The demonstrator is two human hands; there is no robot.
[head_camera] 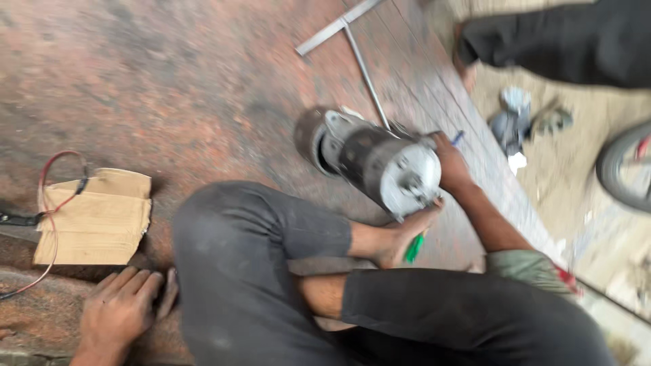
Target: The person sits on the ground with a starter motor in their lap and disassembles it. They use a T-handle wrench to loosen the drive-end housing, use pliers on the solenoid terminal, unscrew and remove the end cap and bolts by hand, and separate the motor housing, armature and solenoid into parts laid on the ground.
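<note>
A grey cylindrical motor (369, 159) with a silver end cap lies on the reddish stone floor in front of my crossed legs. My right hand (451, 166) grips the far side of its silver end. My bare foot (400, 237) presses against the motor's near side, with a green-handled tool (413, 249) under it. My left hand (122, 308) rests flat on the floor at the lower left, holding nothing, just below a piece of cardboard (95, 217). The view is blurred.
A T-shaped metal wrench (352, 34) lies behind the motor. A red wire (51, 196) loops over the cardboard. At the top right is another person's dark-clothed leg (563, 41), with grey parts (515, 118) and a tyre (624, 169) on the sandy ground.
</note>
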